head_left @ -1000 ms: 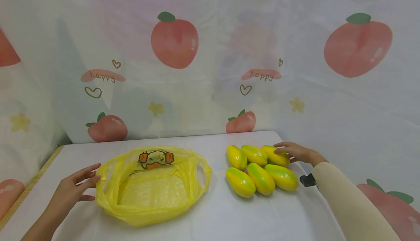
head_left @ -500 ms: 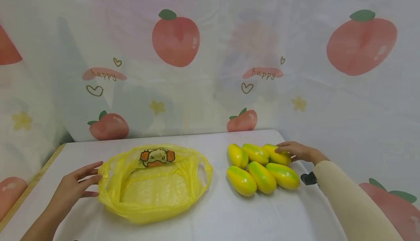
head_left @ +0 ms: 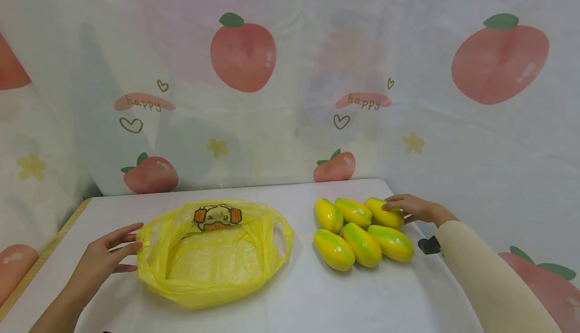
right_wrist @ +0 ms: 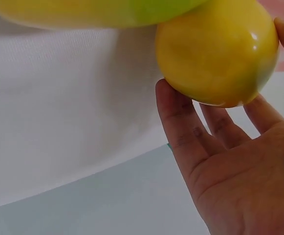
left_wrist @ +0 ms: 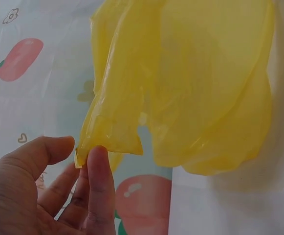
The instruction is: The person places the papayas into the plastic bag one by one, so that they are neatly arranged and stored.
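In the head view, a yellow plastic bag (head_left: 213,262) with a duck face print stands with its mouth spread wide on the left of the table. At its left handle is my left hand (head_left: 101,257); in the left wrist view a fingertip (left_wrist: 99,159) touches the handle end (left_wrist: 115,139), the thumb held apart from it. On the right, my right hand (head_left: 414,208) holds the far right mango (head_left: 378,212), yellow with green. The right wrist view has this mango (right_wrist: 217,54) between the thumb and the fingertips.
Several more yellow-green mangoes, such as the front left one (head_left: 334,250), lie in two rows beside the held one. A white cloth covers the table (head_left: 308,303). Behind it hangs a fruit-print curtain (head_left: 281,136).
My right hand and the mango at its fingertips have shifted slightly to the right. The left hand stays by the bag handle, and the bag keeps its shape.
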`<action>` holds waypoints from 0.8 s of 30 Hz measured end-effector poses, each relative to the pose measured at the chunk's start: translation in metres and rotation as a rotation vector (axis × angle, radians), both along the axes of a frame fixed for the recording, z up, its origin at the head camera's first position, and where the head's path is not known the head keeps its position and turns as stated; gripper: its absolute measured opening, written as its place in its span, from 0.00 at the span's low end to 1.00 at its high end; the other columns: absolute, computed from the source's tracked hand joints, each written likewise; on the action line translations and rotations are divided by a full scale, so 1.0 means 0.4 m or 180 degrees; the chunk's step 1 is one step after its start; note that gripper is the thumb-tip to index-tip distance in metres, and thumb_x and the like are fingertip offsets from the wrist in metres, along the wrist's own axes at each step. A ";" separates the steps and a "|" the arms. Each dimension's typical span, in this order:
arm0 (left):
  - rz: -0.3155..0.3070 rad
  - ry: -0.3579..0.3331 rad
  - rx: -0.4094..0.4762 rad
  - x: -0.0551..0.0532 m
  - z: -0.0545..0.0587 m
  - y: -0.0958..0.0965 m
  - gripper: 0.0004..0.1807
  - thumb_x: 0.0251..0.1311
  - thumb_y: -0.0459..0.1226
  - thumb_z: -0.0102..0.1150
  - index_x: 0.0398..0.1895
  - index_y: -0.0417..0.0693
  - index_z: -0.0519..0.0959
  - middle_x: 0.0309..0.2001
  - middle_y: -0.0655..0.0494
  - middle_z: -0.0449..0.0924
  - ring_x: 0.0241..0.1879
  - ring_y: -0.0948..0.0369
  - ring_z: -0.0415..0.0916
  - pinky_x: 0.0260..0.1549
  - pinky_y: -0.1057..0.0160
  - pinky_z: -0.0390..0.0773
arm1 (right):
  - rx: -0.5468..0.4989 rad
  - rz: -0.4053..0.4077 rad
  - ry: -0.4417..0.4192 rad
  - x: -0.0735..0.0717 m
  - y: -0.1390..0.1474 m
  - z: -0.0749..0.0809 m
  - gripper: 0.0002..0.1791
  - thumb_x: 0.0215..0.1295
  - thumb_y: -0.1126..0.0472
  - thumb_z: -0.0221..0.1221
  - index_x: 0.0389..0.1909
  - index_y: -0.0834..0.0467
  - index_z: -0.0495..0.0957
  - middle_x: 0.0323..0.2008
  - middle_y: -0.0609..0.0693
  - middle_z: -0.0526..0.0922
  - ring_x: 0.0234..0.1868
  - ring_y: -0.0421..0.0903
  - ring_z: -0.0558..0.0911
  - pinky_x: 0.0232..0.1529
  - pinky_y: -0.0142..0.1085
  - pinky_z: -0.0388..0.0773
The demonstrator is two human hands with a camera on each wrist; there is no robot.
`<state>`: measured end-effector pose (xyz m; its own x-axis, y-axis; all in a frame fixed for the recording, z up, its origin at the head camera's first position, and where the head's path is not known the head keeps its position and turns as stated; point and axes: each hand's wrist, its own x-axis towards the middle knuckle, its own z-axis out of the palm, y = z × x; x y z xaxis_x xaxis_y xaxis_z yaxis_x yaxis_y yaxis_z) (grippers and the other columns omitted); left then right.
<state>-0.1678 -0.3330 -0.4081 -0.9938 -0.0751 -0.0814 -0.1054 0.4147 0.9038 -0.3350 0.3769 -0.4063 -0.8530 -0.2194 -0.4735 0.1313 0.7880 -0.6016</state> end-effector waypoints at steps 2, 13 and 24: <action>0.0015 -0.0039 -0.0026 -0.002 -0.001 0.001 0.37 0.63 0.52 0.62 0.73 0.49 0.65 0.52 0.61 0.76 0.39 0.76 0.78 0.37 0.59 0.87 | -0.0014 -0.0008 -0.0011 0.000 0.003 0.004 0.44 0.71 0.41 0.50 0.72 0.72 0.53 0.69 0.75 0.56 0.64 0.72 0.66 0.58 0.56 0.77; 0.0006 -0.0095 -0.0155 -0.005 -0.001 0.001 0.40 0.62 0.52 0.63 0.74 0.47 0.63 0.61 0.38 0.70 0.38 0.77 0.78 0.36 0.60 0.87 | -0.0064 0.0047 -0.0093 -0.005 0.013 0.036 0.46 0.71 0.40 0.51 0.72 0.72 0.51 0.70 0.74 0.56 0.64 0.71 0.67 0.58 0.53 0.78; -0.0056 -0.0309 0.0018 -0.005 -0.009 -0.005 0.43 0.66 0.49 0.60 0.76 0.40 0.54 0.65 0.34 0.63 0.38 0.76 0.77 0.38 0.60 0.87 | -0.0073 0.0106 -0.0162 0.004 0.007 0.082 0.46 0.71 0.41 0.51 0.73 0.73 0.49 0.70 0.74 0.54 0.64 0.70 0.69 0.56 0.53 0.80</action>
<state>-0.1700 -0.3349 -0.4116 -0.9824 -0.0569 -0.1779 -0.1854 0.4121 0.8921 -0.3334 0.3798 -0.3734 -0.8200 -0.2585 -0.5107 0.1361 0.7785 -0.6127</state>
